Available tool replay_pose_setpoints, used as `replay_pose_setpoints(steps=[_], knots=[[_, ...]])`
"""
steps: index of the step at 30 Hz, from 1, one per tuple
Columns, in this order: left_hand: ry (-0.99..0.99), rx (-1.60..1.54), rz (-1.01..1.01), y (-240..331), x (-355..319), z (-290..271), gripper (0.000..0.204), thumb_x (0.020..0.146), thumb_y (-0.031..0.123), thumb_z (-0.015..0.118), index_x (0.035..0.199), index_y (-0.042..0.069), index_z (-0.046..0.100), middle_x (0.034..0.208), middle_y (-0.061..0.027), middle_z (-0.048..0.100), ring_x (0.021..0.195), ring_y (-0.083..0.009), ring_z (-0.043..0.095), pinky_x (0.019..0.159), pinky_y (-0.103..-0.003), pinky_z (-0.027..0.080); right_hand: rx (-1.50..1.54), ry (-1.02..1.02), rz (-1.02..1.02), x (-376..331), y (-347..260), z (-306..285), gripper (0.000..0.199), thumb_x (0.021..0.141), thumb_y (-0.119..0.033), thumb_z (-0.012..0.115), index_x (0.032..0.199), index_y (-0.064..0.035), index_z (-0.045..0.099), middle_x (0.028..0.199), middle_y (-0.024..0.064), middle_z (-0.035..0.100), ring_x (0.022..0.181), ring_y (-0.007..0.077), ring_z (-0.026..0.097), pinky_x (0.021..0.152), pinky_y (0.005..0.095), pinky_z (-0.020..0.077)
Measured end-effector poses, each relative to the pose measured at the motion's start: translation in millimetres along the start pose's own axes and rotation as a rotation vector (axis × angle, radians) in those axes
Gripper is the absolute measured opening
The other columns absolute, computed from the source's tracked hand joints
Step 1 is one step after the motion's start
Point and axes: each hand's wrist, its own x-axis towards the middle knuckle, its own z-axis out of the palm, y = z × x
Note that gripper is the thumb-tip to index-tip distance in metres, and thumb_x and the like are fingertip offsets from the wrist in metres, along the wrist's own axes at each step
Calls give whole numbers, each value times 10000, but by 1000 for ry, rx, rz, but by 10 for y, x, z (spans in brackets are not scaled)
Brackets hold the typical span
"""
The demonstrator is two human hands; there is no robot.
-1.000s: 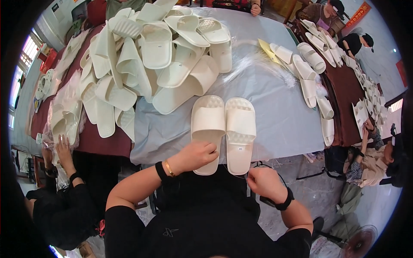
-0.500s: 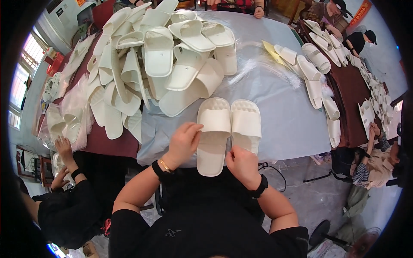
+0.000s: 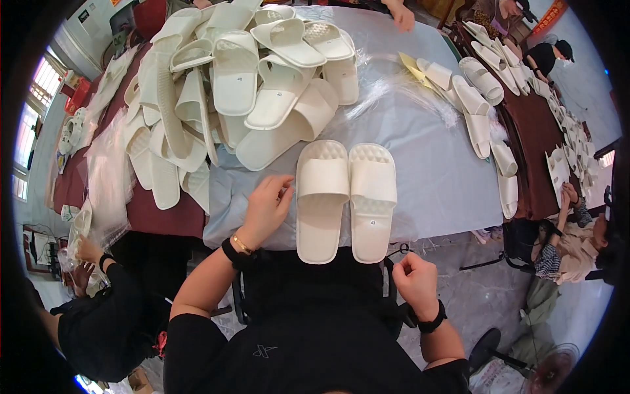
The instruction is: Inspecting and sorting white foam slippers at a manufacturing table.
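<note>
A pair of cream slippers lies side by side at the table's front edge, heels toward me and reaching past the edge. The left slipper (image 3: pixel 320 197) has a bare footbed; a small printed mark shows on the footbed of the right slipper (image 3: pixel 373 203). My left hand (image 3: pixel 268 203) is beside the left slipper's strap, fingers loosely bent and apart, holding nothing I can see. Off to the right of the pair, below the table edge, my right hand (image 3: pixel 416 281) is closed with the thumb against the fingers. Whatever may be inside it is hidden.
A big heap of cream slippers (image 3: pixel 236 72) covers the far left of the table. Clear plastic bags (image 3: pixel 111 177) lie left, beside a co-worker's hand (image 3: pixel 90 251). More slippers (image 3: pixel 472 108) line the right side, near thin clear plastic (image 3: pixel 387 98). Another person sits far right.
My right hand has moved off the right slipper, down and right, uncovering its footbed. My left hand has shifted slightly left. The co-worker at left has moved a bagged slipper nearer themselves.
</note>
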Motion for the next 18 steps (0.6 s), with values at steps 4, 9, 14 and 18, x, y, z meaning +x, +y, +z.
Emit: replay_pose_setpoints(steps=[4,9,14,18], knots=[[-29,-16,-24,57,42,35,238,845,55,653,1080,21,636,905,-115,631,701,-224,631,620,-316,510,56,-38,34,-53,-34,91,124,775,-103,636,698,-16,595,569,139,596,486,279,595,486,364,453],[-61,-2,-9,114,92,49,250,848,68,650,1092,17,628,959,-127,626,710,-223,637,621,-324,518,137,-94,8,-4,-99,374,129,791,-97,613,710,1,590,558,153,576,480,270,591,482,350,443],[-87,27,-24,100,120,46,257,861,87,634,1103,3,611,977,-144,613,740,-250,638,653,-338,521,408,-189,52,167,-243,687,154,855,-96,586,751,17,588,556,100,572,481,140,567,469,287,420],[-51,38,-41,-14,255,104,253,874,111,616,1101,0,612,993,-156,612,760,-296,632,673,-375,518,445,-223,30,330,-281,869,168,893,-110,580,785,18,592,579,58,600,512,88,566,473,248,422]])
